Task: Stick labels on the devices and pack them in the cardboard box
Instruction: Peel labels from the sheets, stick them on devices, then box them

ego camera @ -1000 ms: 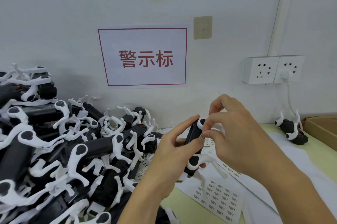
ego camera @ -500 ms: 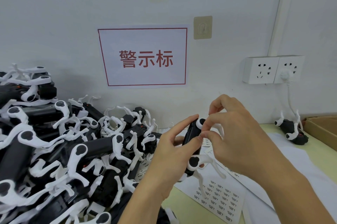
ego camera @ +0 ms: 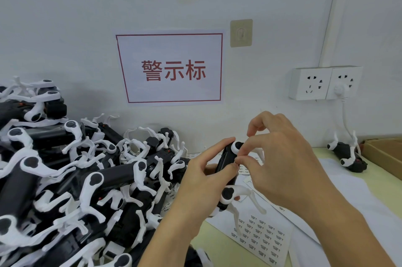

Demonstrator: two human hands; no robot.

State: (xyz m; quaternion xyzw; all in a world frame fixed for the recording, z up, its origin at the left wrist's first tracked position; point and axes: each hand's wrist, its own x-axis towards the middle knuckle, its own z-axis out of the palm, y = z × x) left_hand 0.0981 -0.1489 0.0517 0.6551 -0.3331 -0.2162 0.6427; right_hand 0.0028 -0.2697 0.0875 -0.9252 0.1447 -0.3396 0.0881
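Note:
My left hand (ego camera: pixel 203 182) grips a black device with white legs (ego camera: pixel 226 171), holding it upright above the table. My right hand (ego camera: pixel 280 164) has its thumb and forefinger pressed against the device's upper side, beside a white round joint; any label under the fingertips is hidden. A sheet of small printed labels (ego camera: pixel 261 236) lies on the table below the device. The corner of the cardboard box (ego camera: pixel 385 153) shows at the right edge.
A large heap of black-and-white devices (ego camera: pixel 71 179) fills the left side. One more device (ego camera: pixel 348 155) lies near the box. White paper sheets (ego camera: pixel 359 197) cover the table on the right. A wall socket with a plugged cable (ego camera: pixel 326 82) is behind.
Almost nothing: both hands stay on the device, with the right fingers shifting slightly on its upper side.

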